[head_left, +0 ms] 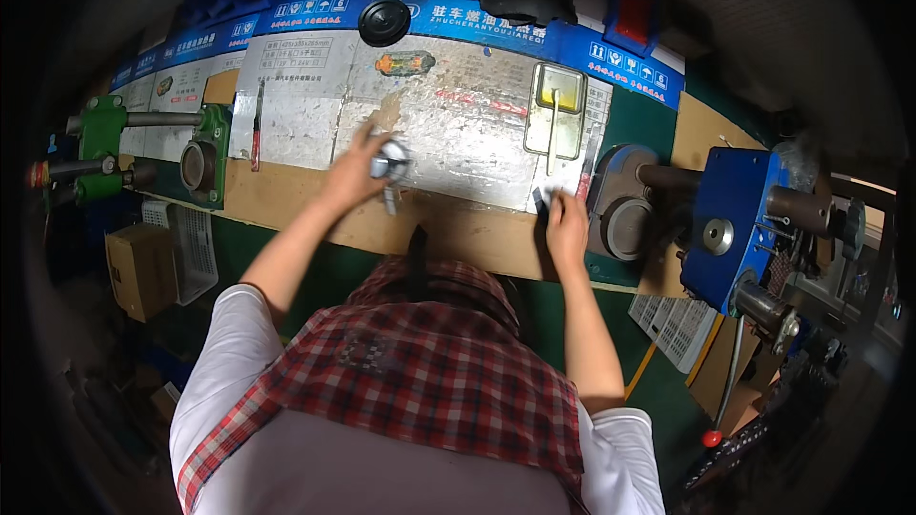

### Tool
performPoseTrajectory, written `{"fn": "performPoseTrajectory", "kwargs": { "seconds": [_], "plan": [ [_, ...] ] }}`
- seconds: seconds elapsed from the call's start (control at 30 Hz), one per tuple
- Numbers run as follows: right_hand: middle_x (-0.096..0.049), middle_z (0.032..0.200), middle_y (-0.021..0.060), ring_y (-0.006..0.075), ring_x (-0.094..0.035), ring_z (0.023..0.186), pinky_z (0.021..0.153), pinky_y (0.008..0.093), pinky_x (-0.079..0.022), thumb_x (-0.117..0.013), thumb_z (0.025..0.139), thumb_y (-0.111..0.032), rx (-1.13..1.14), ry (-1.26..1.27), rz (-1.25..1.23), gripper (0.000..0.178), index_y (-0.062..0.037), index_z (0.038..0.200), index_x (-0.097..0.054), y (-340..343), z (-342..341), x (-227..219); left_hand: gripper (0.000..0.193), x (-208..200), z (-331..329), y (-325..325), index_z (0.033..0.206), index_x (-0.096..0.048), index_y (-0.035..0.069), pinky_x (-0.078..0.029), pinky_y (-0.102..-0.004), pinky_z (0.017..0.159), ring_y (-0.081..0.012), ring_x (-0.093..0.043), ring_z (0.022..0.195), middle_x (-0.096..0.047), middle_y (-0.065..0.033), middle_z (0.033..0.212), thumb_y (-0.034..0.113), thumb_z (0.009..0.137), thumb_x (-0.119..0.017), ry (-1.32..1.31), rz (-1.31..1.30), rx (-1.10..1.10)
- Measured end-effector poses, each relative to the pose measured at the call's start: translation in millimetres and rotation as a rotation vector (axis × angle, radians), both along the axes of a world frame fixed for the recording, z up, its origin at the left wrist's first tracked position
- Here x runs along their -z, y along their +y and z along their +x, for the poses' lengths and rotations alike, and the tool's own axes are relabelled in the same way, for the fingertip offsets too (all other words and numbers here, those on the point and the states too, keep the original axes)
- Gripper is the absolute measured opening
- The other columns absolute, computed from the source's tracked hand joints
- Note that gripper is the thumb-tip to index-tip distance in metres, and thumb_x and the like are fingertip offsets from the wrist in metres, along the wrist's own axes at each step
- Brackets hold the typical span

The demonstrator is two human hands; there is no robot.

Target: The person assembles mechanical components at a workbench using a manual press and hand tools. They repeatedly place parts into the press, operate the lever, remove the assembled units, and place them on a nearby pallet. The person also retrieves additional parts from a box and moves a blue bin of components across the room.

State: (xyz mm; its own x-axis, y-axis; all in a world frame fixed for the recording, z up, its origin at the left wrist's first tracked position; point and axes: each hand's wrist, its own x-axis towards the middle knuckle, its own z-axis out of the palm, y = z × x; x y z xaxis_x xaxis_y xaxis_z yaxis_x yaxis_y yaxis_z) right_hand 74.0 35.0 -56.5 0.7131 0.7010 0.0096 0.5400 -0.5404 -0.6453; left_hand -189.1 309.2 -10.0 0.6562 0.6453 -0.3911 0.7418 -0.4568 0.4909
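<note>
- Your left hand [358, 170] grips the part [390, 162], fingers curled on its left side, above the bench [477, 231].
- Part sits left of your right hand [568, 217], well apart; left hand is the nearer one. Its long axis: can't tell, blurred and partly covered.
- Your right hand is down near the bench's near edge, fingers bent, a dark piece [541, 202] just to its left; can't tell if it grips anything.
- Tray [572, 140] lies far of your right hand, slightly left. Stick [552, 141] on it runs near-far, near end toward that hand.
- Part: shiny, roundish, looks metal. Tray: rectangular, yellow stuff [563, 95] in its far compartment. Stick: thin, pale, straight.
- Sheet [296, 124]: printed, silvery-white, scuffed, looks like cardboard.
- Far side: black disc [385, 22], round, ridged rim.
</note>
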Motion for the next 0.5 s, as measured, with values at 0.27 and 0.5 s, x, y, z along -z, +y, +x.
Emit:
{"fn": "performPoseTrajectory", "kwargs": {
  "seconds": [0.27, 0.5],
  "plan": [
    [-0.057, 0.105, 0.0203, 0.0373, -0.056, 0.101, 0.084, 0.0449, -0.049, -0.061, 0.086, -0.02, 0.205, -0.209, -0.42, 0.026, 0.0012, 0.101, -0.059, 111, 45, 26, 0.111, 68, -32, -27, 0.146, -0.02, 0.002, -0.02, -0.0466, 0.113, -0.0393, -0.021, 0.139, -0.02, -0.0224, 0.15, 0.033, 0.061, -0.085, -0.254, 0.007, 0.091],
    [-0.064, 0.08, 0.0166, 0.0299, -0.063, 0.073, 0.073, 0.0425, -0.049, -0.055, 0.091, -0.019, 0.305, 0.095, -0.139, 0.021, 0.0018, 0.089, -0.05, 98, 46, -13, 0.084, 105, 60, -62, 0.132, -0.047, 0.007, -0.021, -0.0526, 0.11, -0.0353, -0.03, 0.134, -0.04, -0.0166, 0.138, 0.042, 0.063, -0.081, -0.449, 0.104, 0.285]
  ]
}}
